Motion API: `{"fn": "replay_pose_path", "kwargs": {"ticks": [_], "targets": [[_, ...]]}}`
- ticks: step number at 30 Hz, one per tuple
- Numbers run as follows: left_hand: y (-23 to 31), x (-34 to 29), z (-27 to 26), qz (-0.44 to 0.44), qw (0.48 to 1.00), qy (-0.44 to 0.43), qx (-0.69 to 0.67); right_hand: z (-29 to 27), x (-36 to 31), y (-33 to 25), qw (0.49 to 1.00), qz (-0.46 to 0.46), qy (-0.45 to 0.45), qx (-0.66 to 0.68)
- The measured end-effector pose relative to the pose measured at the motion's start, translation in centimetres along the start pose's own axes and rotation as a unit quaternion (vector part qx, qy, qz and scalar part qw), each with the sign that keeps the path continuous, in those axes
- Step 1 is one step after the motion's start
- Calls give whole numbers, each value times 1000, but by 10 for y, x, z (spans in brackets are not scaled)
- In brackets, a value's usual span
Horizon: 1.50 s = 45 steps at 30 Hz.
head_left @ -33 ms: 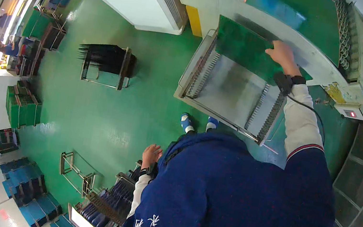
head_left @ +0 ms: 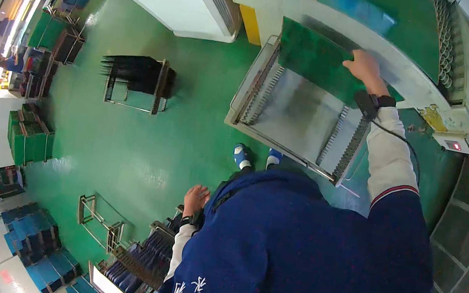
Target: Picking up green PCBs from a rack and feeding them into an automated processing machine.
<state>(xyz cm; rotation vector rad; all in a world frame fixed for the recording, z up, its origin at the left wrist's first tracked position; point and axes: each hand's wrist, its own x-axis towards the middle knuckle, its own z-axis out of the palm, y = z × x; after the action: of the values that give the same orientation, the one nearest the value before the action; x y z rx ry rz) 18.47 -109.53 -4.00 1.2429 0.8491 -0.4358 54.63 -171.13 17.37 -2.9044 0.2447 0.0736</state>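
My right hand [head_left: 366,70] is closed on the upper right edge of a thin green board [head_left: 315,60], thumb and fingers pinching it. That board stands at the far end of a metal rack [head_left: 250,125] with toothed, spring-like side rails. The rest of the rack shows a bare grey base. At my left side, by the waist, my left hand [head_left: 196,197] hangs with loosely bent fingers and nothing in it. Just below it stands a rack of dark boards [head_left: 150,251]. A black wrist device with a cable sits on my right wrist.
Ahead is a pale machine [head_left: 272,2] with a large green sheet [head_left: 388,23] between coiled rails. A rack of dark sheets [head_left: 137,76] stands on the green floor to the left. An open metal frame [head_left: 98,223] lies lower left. Stacks of blue boards [head_left: 31,233] sit farther left.
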Motion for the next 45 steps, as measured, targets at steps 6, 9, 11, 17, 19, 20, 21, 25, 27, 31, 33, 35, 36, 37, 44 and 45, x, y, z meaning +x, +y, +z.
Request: {"fn": "replay_pose_path", "kwargs": {"ticks": [6, 9, 11, 17, 19, 20, 21, 25, 27, 31, 33, 35, 36, 37, 44, 45], "targets": [[20, -6, 13, -120, 987, 78, -66, -1, 2, -1, 999, 28, -42, -22], [25, -6, 12, -134, 986, 74, -73, -3, -1, -6, 999, 32, -27, -20], [25, -7, 12, -116, 988, 43, -89, -6, -1, -8, 999, 34, -30, -18], [47, -2, 16, -133, 989, 8, -64, -2, 3, -2, 998, 44, -42, -28], [52, 6, 15, -136, 990, -2, -41, -2, 2, -1, 998, 41, -43, -32], [55, 13, 17, -130, 992, 0, -2, -1, 3, -1, 998, 41, -39, -38], [61, 18, 22, -123, 992, 2, 36, 0, 4, 1, 998, 41, -36, -45], [96, 40, 44, -124, 984, -6, 128, -2, 2, -5, 997, 62, -35, -26], [120, 57, 57, -109, 976, -26, 186, 1, 8, 0, 997, 60, -36, -42], [167, 82, 103, -63, 949, -66, 303, 2, 6, -2, 997, 69, -37, -16], [183, 89, 135, -47, 933, -88, 345, -18, -1, -14, 996, 72, -47, -5], [190, 97, 165, -17, 920, -132, 368, -25, -3, -17, 996, 74, -48, -2], [192, 101, 178, 41, 893, -127, 431, -25, -3, -16, 996, 73, -45, -4], [191, 105, 192, 98, 858, -123, 488, -24, -2, -15, 996, 72, -42, -8], [180, 110, 253, 281, 756, -112, 580, -23, -3, -17, 997, 68, -36, -10], [180, 108, 259, 269, 757, -91, 588, -25, -4, -20, 996, 82, -33, 0]]}}
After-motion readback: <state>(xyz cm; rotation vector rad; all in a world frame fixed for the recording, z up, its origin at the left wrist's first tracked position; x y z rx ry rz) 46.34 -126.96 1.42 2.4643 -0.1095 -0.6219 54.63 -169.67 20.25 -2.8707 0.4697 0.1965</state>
